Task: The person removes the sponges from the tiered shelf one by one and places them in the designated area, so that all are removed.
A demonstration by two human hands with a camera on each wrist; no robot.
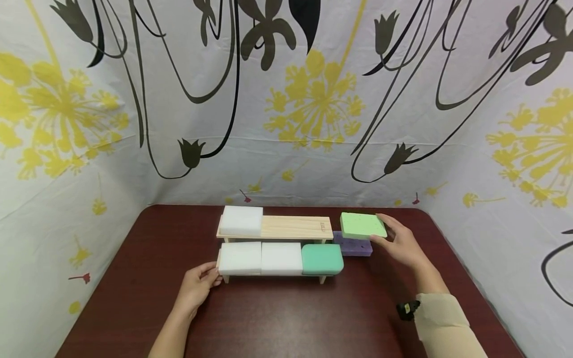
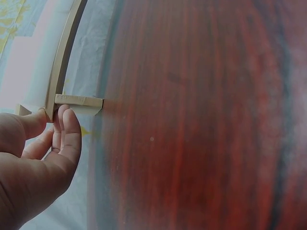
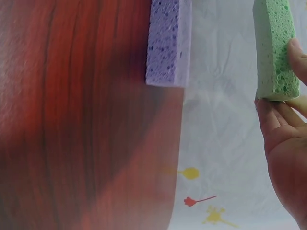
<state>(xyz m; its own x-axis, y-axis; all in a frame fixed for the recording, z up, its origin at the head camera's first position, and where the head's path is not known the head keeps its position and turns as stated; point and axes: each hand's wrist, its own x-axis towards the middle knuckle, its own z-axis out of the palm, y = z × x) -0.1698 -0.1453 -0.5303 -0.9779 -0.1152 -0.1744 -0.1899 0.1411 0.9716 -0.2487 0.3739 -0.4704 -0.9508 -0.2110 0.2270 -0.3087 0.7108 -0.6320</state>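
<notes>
My left hand (image 1: 195, 290) pinches the left end of the front low wooden stand (image 2: 58, 79) between thumb and fingers. On that stand sit two white sponge-like blocks (image 1: 240, 258) side by side and a teal rounded block (image 1: 322, 259) at the right end. At the right, my right hand (image 1: 403, 247) holds a light green sponge (image 1: 361, 225) by its right end, thumb on one side and fingers on the other. A purple sponge (image 1: 353, 247) lies on the table just below it, partly covered in the head view. In the right wrist view, the green sponge (image 3: 277, 50) appears apart from the purple one.
Behind the front stand is a second wooden stand (image 1: 295, 227), carrying one white block (image 1: 242, 221) at its left end. Both stand on a dark red-brown table (image 1: 286, 318). A patterned white cloth (image 1: 286, 174) hangs close around the table's back and sides.
</notes>
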